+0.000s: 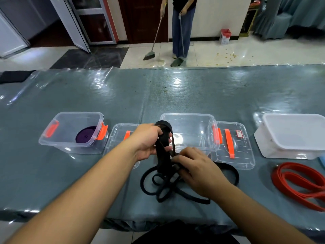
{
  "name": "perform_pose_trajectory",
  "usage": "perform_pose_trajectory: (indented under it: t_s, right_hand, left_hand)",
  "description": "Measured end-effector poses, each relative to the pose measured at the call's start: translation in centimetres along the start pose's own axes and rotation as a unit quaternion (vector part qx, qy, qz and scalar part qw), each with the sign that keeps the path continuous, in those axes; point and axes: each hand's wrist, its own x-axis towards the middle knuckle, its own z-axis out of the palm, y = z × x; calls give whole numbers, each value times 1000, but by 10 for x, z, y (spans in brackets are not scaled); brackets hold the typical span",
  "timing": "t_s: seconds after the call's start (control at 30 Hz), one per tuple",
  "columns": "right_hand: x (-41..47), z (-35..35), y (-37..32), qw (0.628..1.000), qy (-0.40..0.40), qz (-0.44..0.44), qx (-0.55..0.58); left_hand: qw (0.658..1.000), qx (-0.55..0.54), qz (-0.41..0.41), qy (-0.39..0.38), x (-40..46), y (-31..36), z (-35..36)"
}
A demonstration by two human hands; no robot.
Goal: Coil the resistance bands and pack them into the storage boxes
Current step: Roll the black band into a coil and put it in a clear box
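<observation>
My left hand point(149, 141) grips a folded bundle of the black resistance band point(162, 155), held upright above the table. My right hand point(195, 171) pinches a strand of the same band just below; the rest lies in loose loops on the table beneath both hands. A clear storage box point(189, 118) with orange latches stands open right behind my hands. Another clear box point(52, 141) at the left holds a coiled purple band point(86, 136). A red band point(299, 184) lies in loose loops at the right.
Two clear lids point(246, 155) point(116, 136) with orange handles lie beside the boxes. A white box point(274, 148) stands at the far right. The table point(175, 95) wears a shiny plastic cover. Beyond it a person point(181, 23) sweeps the tiled floor with a broom.
</observation>
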Motion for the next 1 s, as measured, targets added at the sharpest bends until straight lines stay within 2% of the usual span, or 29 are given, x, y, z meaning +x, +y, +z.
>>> perform_pose_trajectory:
  t_s: [0.07, 0.1, 0.13, 0.17, 0.23, 0.27, 0.33, 0.47, 0.53, 0.6, 0.67, 0.8, 0.87, 0.93, 1.0]
  right_hand:
    - [-3, 1, 2, 996, -18, 42, 72]
    - [-5, -1, 1, 986, -7, 91, 142]
    - [-5, -2, 0, 958, 27, 156, 239]
    - [-4, -4, 1, 902, 80, 229, 356]
    - [1, -11, 6, 750, 176, 354, 531]
    - [0, -14, 10, 695, 203, 391, 568]
    - [-4, -17, 22, 633, 235, 432, 598]
    - [-21, -18, 51, 553, 284, 469, 627]
    - [-32, -17, 66, 528, 313, 482, 625]
    - [-42, -14, 82, 536, 336, 510, 582]
    - [-49, -13, 92, 564, 341, 545, 518]
    - [-58, -13, 90, 662, 286, 600, 346]
    - [-67, -8, 90, 736, 198, 593, 258]
    - [-71, -1, 90, 805, 37, 565, 176]
    - [-69, 4, 84, 824, -115, 537, 138]
  left_hand:
    - [998, 60, 15, -4, 0, -4, -1]
    - [996, 92, 20, -1, 0, -6, -2]
    - [992, 121, 25, 4, 2, -8, -5]
    - [988, 149, 30, 9, 4, -10, -8]
    - [978, 203, 39, 26, 8, -11, -17]
    - [973, 224, 43, 39, 11, -12, -22]
    - [965, 246, 44, 74, 13, -10, -30]
    - [961, 254, 45, 103, 15, -5, -41]
    - [963, 238, 43, 118, 16, -2, -44]
    - [969, 204, 42, 135, 18, 2, -46]
    - [974, 167, 39, 151, 18, 5, -45]
    - [988, 89, 10, 123, 15, 11, -41]
    - [996, -5, -6, 84, 12, 15, -38]
    - [992, -120, -29, 37, 8, 20, -33]
    - [978, -204, -48, 2, 3, 24, -25]
